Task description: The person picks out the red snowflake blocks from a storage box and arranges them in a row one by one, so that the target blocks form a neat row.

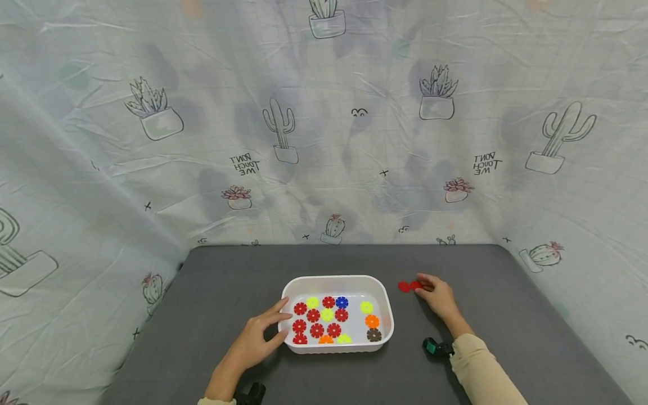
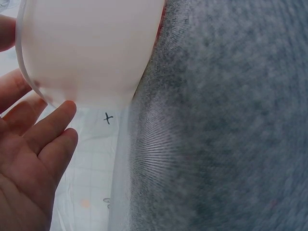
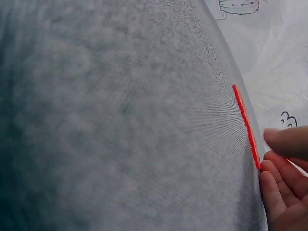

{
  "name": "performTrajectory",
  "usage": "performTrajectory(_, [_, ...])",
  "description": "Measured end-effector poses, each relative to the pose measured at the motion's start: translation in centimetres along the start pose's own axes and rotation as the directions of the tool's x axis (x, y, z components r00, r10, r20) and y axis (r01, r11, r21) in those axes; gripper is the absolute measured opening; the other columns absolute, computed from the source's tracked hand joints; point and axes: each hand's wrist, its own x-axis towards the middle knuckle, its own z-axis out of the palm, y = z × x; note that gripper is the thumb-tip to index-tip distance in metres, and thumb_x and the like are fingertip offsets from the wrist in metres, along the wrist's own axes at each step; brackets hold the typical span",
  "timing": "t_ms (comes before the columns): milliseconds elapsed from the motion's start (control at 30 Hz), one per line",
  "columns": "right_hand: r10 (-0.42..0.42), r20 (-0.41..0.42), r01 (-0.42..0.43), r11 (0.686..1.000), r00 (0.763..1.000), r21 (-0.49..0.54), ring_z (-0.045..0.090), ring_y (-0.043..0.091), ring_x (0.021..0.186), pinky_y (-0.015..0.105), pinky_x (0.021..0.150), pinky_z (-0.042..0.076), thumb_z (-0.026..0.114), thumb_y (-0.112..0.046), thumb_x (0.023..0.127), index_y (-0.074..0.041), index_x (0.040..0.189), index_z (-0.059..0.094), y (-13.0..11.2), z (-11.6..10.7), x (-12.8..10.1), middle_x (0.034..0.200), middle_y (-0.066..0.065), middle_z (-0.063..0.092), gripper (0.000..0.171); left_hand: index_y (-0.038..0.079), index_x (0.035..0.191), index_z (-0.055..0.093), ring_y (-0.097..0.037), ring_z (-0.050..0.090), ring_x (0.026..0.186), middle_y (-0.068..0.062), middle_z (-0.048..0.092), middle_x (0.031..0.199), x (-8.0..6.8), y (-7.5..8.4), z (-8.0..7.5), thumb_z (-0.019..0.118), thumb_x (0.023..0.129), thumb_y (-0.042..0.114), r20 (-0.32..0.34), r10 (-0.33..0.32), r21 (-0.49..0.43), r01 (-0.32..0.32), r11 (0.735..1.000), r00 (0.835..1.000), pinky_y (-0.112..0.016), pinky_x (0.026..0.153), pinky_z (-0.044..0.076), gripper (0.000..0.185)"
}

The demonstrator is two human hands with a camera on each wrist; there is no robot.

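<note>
A white tray (image 1: 387, 304) on the grey table holds several flower-shaped discs (image 1: 324, 318) in red, yellow, orange, blue and brown. My left hand (image 1: 280, 322) rests against the tray's left wall with fingers spread and nearly straight. In the left wrist view those fingers (image 2: 45, 132) touch the tray wall (image 2: 91, 48). To the right of the tray, two joined red discs (image 1: 407, 286) lie flat on the table. My right hand (image 1: 422, 286) pinches their near end. The right wrist view shows the red discs (image 3: 244, 120) edge-on with my fingertips (image 3: 270, 175) at their end.
The grey table (image 1: 228, 281) is walled on three sides by a pale cactus-print cloth (image 1: 324, 140). Small black wrist cameras sit at both wrists (image 1: 436, 347).
</note>
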Motion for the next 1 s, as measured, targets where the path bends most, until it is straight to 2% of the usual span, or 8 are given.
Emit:
performTrajectory(133, [0.015,-0.014,-0.015,1.000,1.000,0.027,0.057,0.042,0.114,0.047,0.089,0.050,0.067,-0.009,0.087,0.008,0.131,0.050,-0.7,-0.4,0.0,0.127,0.030,0.056,0.049,0.010,0.116,0.068,-0.026,0.051,0.127,-0.007,0.047,0.144,0.0,0.1,0.0,0.068,0.086,0.018,0.002,0.002,-0.004,-0.002,1.000,1.000,-0.050,0.097,0.046,0.031])
performTrajectory(300, [0.001,-0.004,-0.001,0.999,1.000,0.041,0.053,0.041,0.119,0.048,0.093,0.048,0.066,-0.013,0.089,0.006,0.135,0.047,-1.9,-0.5,0.1,0.133,0.028,0.051,0.053,0.009,0.115,0.068,-0.026,0.051,0.126,-0.008,0.048,0.144,0.1,0.2,-0.2,0.068,0.086,0.018,0.000,0.001,-0.008,-0.001,1.000,1.000,-0.049,0.097,0.046,0.031])
performTrajectory(667, [-0.166,0.044,0.154,0.968,0.985,0.197,0.050,0.040,0.123,0.049,0.099,0.043,0.067,-0.013,0.087,0.006,0.134,0.046,-6.3,0.1,-0.4,0.133,0.025,0.053,0.054,0.010,0.116,0.068,-0.026,0.051,0.127,-0.007,0.048,0.144,0.1,0.1,-0.2,0.068,0.086,0.019,0.001,0.000,-0.004,0.001,1.000,1.000,-0.049,0.097,0.046,0.032])
performTrajectory(733, [-0.182,0.056,0.166,0.961,0.982,0.223,0.051,0.039,0.123,0.046,0.100,0.044,0.068,-0.014,0.087,0.005,0.134,0.046,-7.2,0.3,-0.6,0.133,0.024,0.054,0.055,0.010,0.116,0.068,-0.026,0.051,0.127,-0.007,0.048,0.144,0.2,0.1,-0.2,0.068,0.086,0.019,0.000,0.001,-0.007,-0.001,1.000,1.000,-0.050,0.098,0.046,0.032])
performTrajectory(800, [-0.206,0.076,0.178,0.945,0.976,0.275,0.051,0.039,0.123,0.037,0.099,0.047,0.067,-0.011,0.087,0.005,0.134,0.046,-8.0,0.6,-0.7,0.133,0.023,0.054,0.053,0.010,0.116,0.068,-0.026,0.051,0.127,-0.007,0.048,0.144,0.2,0.1,-0.2,0.068,0.086,0.020,0.000,-0.001,-0.007,0.001,1.000,1.000,-0.050,0.098,0.045,0.031])
performTrajectory(933, [-0.268,0.128,0.200,0.898,0.955,0.391,0.049,0.041,0.123,0.018,0.095,0.046,0.065,-0.006,0.088,0.007,0.133,0.045,-9.3,1.2,-1.2,0.133,0.027,0.052,0.052,0.010,0.115,0.068,-0.026,0.051,0.127,-0.007,0.048,0.144,0.1,0.0,-0.1,0.067,0.087,0.022,0.005,-0.008,0.003,0.008,1.000,1.000,-0.050,0.097,0.046,0.031])
performTrajectory(1000, [-0.296,0.158,0.204,0.879,0.942,0.431,0.047,0.043,0.124,0.016,0.094,0.045,0.065,-0.006,0.088,0.008,0.134,0.044,-10.0,1.6,-1.5,0.134,0.028,0.050,0.052,0.011,0.115,0.068,-0.027,0.051,0.127,-0.007,0.048,0.143,0.0,0.0,0.0,0.067,0.087,0.022,0.009,-0.009,0.009,0.009,1.000,1.000,-0.050,0.097,0.046,0.031])
